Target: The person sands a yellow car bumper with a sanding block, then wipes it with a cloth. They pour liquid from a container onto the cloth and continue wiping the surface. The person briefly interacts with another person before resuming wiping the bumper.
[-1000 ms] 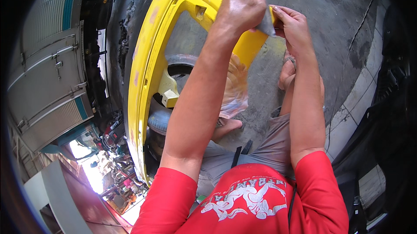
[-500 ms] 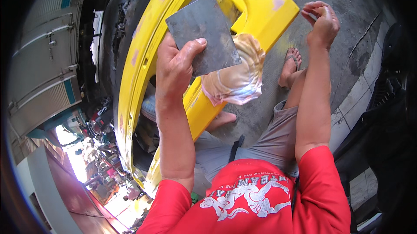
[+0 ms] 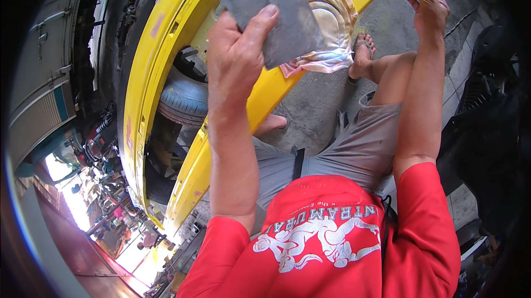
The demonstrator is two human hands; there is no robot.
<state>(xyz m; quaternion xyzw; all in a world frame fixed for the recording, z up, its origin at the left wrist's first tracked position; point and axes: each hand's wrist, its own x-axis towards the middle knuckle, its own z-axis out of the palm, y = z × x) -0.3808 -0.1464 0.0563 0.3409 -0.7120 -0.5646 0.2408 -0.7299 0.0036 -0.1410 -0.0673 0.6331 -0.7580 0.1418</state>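
My left hand [image 3: 238, 54] grips a flat grey rectangular plate [image 3: 276, 13], its thumb pressed on the upper face and the other fingers hidden beneath. Past the plate's right edge, a crumpled, stained cloth [image 3: 336, 27] drapes over the yellow car bumper [image 3: 276, 90]. Dull pinkish patches mark the bumper's paint. Raised to the right, beyond the bumper's end, my right hand [image 3: 430, 10] has its fingers stretched and slightly apart. Nothing can be made out in it, and it touches neither the bumper nor the cloth.
A tyre [image 3: 185, 97] lies inside the bumper's curve. My bare legs and sandalled foot [image 3: 362, 54] rest on the grey concrete floor [image 3: 315, 99]. Dark covered material [image 3: 487, 137] stands at the right. Clutter [image 3: 108, 204] fills the lower left, below a grey metal panel [image 3: 41, 93].
The bumper and cloth sit higher in the picture as the view shifts. More of the tyre shows. My right hand has risen and its fingers look straighter; my left hand still holds the plate.
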